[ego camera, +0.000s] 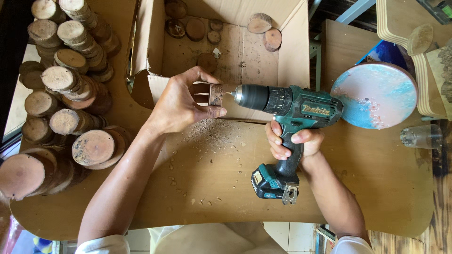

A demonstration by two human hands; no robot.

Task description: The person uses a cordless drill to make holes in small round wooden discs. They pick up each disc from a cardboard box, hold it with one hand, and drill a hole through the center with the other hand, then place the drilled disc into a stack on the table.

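Observation:
My left hand (pixel 181 101) pinches a small round wood slice (pixel 215 95) on edge, held just above the wooden table (pixel 367 188). My right hand (pixel 291 140) grips the handle of a teal and black cordless drill (pixel 287 113), which lies horizontal and points left. The drill bit tip touches the flat face of the slice. Sawdust and wood chips (pixel 212 136) lie on the table right under the slice.
Stacks of cut wood slices (pixel 66 89) fill the left side of the table. An open cardboard box (pixel 235 42) at the back holds several slices. A round blue and pink disc (pixel 376 94) lies at the right, with a clear glass (pixel 421 136) beside it.

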